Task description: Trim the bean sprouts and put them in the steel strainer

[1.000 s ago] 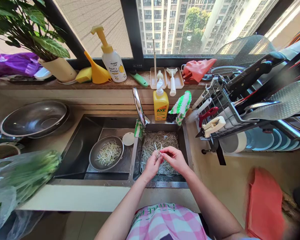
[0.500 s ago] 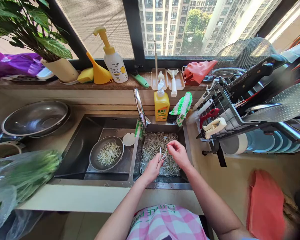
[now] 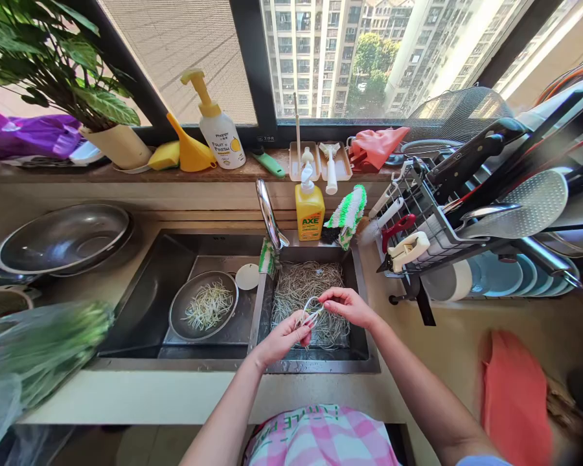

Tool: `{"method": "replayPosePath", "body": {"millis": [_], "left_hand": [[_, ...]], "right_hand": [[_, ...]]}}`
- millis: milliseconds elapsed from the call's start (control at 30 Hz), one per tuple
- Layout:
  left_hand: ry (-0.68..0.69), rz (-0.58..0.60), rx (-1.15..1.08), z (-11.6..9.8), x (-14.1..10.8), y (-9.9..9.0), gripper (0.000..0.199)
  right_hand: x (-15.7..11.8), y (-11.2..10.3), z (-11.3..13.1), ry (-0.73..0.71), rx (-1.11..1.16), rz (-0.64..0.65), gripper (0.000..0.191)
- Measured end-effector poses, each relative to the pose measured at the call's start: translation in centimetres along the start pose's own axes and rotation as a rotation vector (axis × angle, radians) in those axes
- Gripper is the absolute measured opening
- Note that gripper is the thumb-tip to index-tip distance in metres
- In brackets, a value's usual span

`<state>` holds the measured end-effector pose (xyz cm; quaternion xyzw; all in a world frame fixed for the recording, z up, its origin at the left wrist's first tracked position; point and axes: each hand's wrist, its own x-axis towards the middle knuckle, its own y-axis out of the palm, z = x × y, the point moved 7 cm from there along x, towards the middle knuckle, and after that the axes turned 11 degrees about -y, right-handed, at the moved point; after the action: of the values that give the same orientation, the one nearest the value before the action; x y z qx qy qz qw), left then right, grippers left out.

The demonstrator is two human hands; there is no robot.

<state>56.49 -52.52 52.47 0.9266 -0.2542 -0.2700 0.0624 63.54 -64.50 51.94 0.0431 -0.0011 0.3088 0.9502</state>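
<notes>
1. The bare left hand (image 3: 284, 336) is closed around a small bunch of thin, whitish sprouts (image 3: 311, 315), whose loose ends stick out past its thumb and fingers.
2. The bare right hand (image 3: 350, 307) is just beside it, thumb and forefinger pinched on a curved strand of the same bunch, its other fingers bent.
3. Both hands are above the narrower, dark metal right-hand basin (image 3: 330, 367), where a tangled mass of thin, pale sprouts (image 3: 296, 285) covers most of the floor.
4. In the wider, dark metal left-hand basin (image 3: 143, 307), a round, shallow grey pan (image 3: 177, 312) holds a smaller heap of white sprouts (image 3: 208, 307); a flat, round, off-white disc (image 3: 247, 277) lies just beside the pan.
5. A curved, shiny chrome tap (image 3: 268, 212) rises behind the metal divider (image 3: 257, 320) between the basins, and a green-and-white striped fluffy cloth (image 3: 267, 257) hangs just below it.
6. Behind the right-hand basin are a yellow plastic pump bottle (image 3: 309, 212) with a white top and, near it, another green-and-white striped cloth (image 3: 348, 210).
7. A grey wire rack (image 3: 440, 208) stands on the pale counter (image 3: 447, 346) to the right.
</notes>
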Motion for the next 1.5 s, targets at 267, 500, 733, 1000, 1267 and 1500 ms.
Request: {"method": "replayPosePath", "body": {"millis": [267,500,733,1000,1267,1500], "left_hand": [[0.004,-0.006,-0.016,0.1,-0.2,0.0,0.021],[0.018,-0.028,-0.049,0.0,-0.2,-0.1,0.023],[-0.047,0.088,-0.007,0.1,-0.4,0.7,0.022],[-0.108,0.173,-0.044,0.8,-0.6,0.9,0.023],[-0.121,-0.007,-0.175,2.4,0.2,-1.0,0.024],[-0.071,-0.312,-0.612,4.1,2.2,-1.8,0.032]], "right_hand": [[0.0,0.4,0.6,-0.024,-0.063,-0.044,0.010],[-0.2,-1.0,-1.3,0.092,0.408,-0.421,0.013],[0.4,-0.6,-1.4,0.124,0.175,-0.115,0.026],[1.8,2.1,-0.1,0.013,-0.345,0.458,0.021],[1.1,-3.4,-0.4,0.122,-0.379,0.077,0.022],[-3.3,4.2,-5.2,0.413,0.237,-0.251,0.033]]}}
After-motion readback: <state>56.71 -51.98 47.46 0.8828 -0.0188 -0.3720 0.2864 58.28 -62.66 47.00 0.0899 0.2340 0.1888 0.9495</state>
